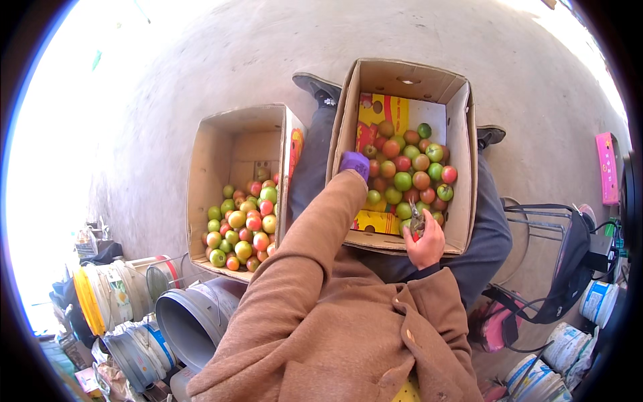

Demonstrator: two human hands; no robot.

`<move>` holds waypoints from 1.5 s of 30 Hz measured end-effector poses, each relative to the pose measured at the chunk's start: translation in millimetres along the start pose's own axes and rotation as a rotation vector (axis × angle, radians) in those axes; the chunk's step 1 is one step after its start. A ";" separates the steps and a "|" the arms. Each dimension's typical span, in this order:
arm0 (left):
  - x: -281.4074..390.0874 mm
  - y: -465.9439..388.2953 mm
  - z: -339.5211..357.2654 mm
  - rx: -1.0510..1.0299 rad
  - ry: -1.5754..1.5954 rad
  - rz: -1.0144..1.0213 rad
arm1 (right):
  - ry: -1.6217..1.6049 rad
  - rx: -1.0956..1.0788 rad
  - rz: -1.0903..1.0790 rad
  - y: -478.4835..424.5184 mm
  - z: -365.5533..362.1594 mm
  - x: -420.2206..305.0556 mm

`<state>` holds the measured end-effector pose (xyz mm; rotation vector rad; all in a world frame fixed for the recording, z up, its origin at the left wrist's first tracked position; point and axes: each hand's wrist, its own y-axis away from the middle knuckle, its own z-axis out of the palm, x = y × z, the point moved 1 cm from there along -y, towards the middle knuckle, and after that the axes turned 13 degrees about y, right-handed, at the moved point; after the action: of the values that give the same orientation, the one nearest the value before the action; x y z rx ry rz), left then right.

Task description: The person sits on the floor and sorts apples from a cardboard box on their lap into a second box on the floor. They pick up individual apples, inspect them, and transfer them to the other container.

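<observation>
Between my legs stands a cardboard box (403, 69) with many red, green and brownish tomatoes (421, 179) on its printed bottom. My left hand (355, 164), in a purple glove, is inside the box at its left wall, beside the tomatoes; its fingers are mostly hidden, so whether it holds anything cannot be told. The bare right hand (426, 242) grips small pruning snips (415, 217) over the near right part of the box, with the blades pointing away from me. To the left, a second cardboard box (211, 145) holds more tomatoes (246, 226).
Plastic buckets (188, 321) lie and stand at the lower left. At the right are a black bag (566, 271) on a metal frame and a pink box (608, 168); more white buckets (565, 346) sit at the lower right. My legs flank the middle box on the concrete floor (241, 65).
</observation>
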<state>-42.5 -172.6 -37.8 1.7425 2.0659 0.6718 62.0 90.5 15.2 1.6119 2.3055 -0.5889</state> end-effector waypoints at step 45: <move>17.6 166.9 53.5 -0.822 2.864 0.216 | -0.063 -0.014 -0.300 26.3 -32.2 -42.8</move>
<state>119.9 -126.9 13.0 0.4188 -0.2773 -1.9552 102.0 78.1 57.8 1.2288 2.5158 -0.6754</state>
